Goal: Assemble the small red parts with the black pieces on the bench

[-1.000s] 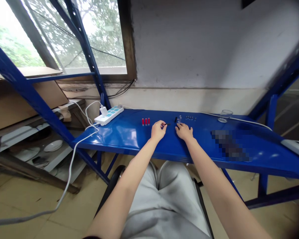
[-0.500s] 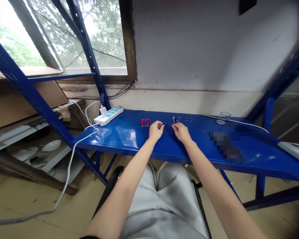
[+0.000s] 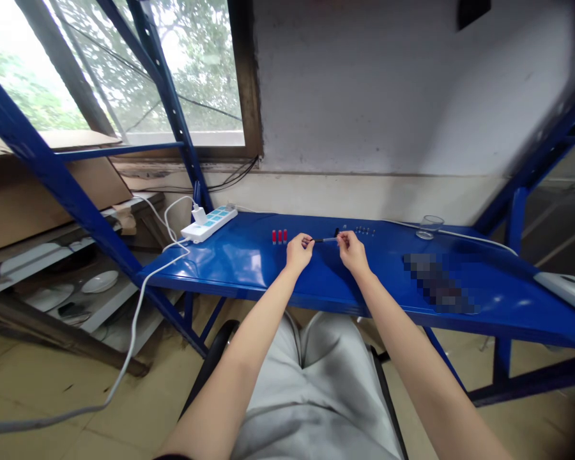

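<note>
My left hand (image 3: 299,251) pinches a thin black rod (image 3: 319,240) that points right. My right hand (image 3: 352,251) has its fingers closed on a clear thin tube (image 3: 330,239), whose left end meets the rod's tip. Whether the tube is around the rod or only touching it, I cannot tell. Three red-capped small pieces (image 3: 279,236) stand in a row left of my hands. Just behind my right hand lies a small black piece (image 3: 337,231). Several tiny metallic parts (image 3: 365,230) sit further right on the blue table (image 3: 249,268).
A white power strip (image 3: 209,223) with a plug and cable is at the table's left end. On the right are a clear glass (image 3: 430,227), a pixelated dark object (image 3: 438,284), a white cable (image 3: 479,240) and a white device (image 3: 568,292). Blue posts frame both sides.
My right hand has picked up the clear tube from beside the black piece and brought it level with the rod. My left hand has barely moved.
</note>
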### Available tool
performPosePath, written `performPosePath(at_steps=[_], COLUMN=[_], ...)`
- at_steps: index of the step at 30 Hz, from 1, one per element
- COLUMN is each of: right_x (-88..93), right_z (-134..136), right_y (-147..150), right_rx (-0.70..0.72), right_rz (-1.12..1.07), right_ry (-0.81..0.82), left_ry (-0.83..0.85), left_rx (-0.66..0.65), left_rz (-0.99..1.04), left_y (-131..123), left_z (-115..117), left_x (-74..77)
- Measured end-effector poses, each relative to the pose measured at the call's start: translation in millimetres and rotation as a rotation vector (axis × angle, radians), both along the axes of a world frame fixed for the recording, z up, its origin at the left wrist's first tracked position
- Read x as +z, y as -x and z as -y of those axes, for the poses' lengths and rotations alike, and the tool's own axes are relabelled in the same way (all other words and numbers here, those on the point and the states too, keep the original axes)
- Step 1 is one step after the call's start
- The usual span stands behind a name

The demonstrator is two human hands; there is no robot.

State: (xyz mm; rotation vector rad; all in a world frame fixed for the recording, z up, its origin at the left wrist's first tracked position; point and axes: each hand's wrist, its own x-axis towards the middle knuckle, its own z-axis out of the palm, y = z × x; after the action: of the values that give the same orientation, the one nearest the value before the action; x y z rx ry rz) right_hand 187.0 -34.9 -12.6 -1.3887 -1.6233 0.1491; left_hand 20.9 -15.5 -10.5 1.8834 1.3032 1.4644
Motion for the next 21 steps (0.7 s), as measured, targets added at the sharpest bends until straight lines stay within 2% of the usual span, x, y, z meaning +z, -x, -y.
performPosePath(at_steps=[11,17,21], right_x=[-1.2,-5.2,-5.3], right_z=[-2.5,-9.9,-8.9], right_y=[-1.0,-1.7,0.8], right_rx=[0.016,0.095,0.148], right_rz=[-0.122,-0.228,-0.257], right_ry=[-0.031,-0.036,-0.042], left_ry=[0.053,0.134,0.148], left_rx=[0.0,-0.178,-0.319], left_rz=[0.061,0.189,0.19], left_y=[1.6,-2.5,-5.7], left_z=[-4.8,-18.5,-17.1], left_x=[-1.1,-15.1,-16.1])
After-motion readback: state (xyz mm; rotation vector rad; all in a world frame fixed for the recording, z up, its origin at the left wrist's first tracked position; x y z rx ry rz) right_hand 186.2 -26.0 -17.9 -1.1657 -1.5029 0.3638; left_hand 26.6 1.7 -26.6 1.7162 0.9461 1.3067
